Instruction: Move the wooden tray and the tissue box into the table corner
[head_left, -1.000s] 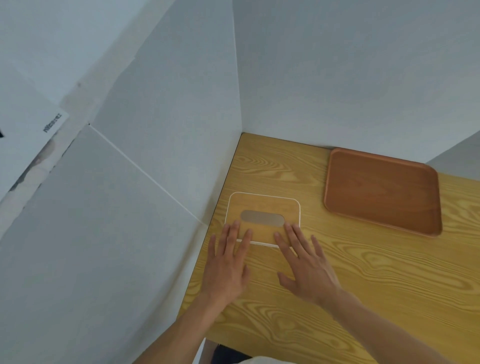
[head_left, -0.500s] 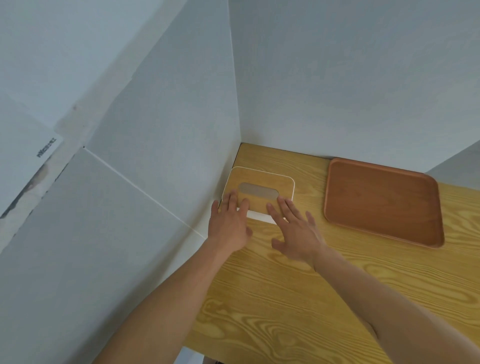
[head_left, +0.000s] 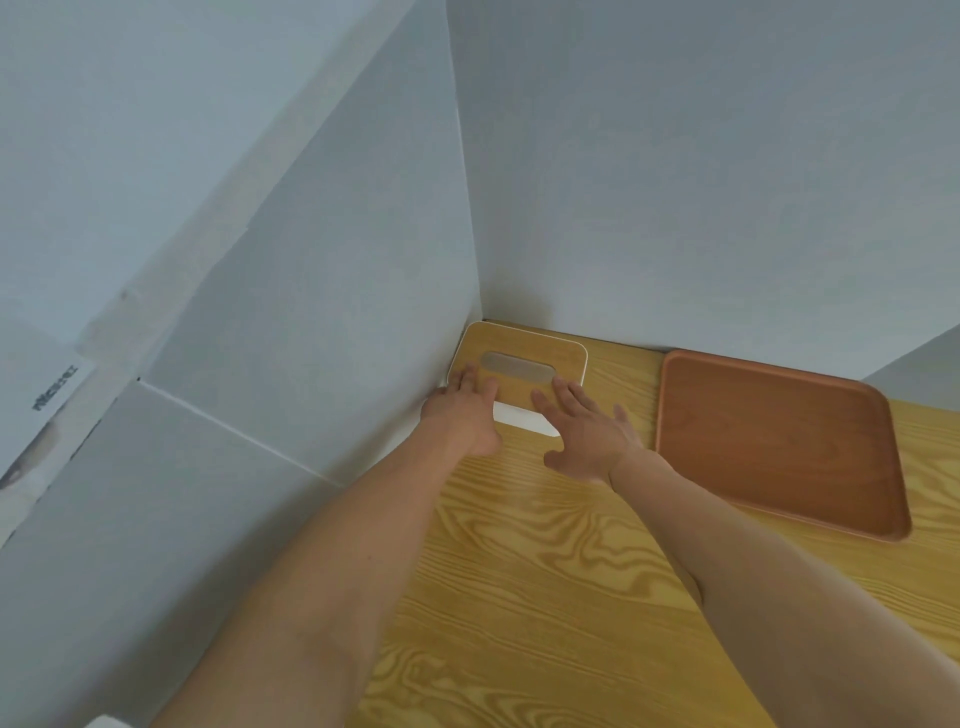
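Observation:
The tissue box (head_left: 519, 345), white with a light wooden lid and a grey slot, sits in the far left corner of the table, against both walls. My left hand (head_left: 465, 410) lies flat on the box's near left edge, fingers spread. My right hand (head_left: 584, 428) rests with its fingertips on the box's near right edge, palm down. Neither hand grips the box. The reddish-brown wooden tray (head_left: 779, 441) lies flat to the right of the box, its far edge near the back wall, with a narrow strip of table between them.
The yellow wood-grain table (head_left: 519, 597) is closed in by a white panel wall on the left (head_left: 311, 312) and another at the back (head_left: 701, 208). A grey slanted surface (head_left: 924, 364) shows past the tray at the far right.
Both hands have pushed the tissue box away from me, along the left wall and into the corner. The tray has stayed where it was.

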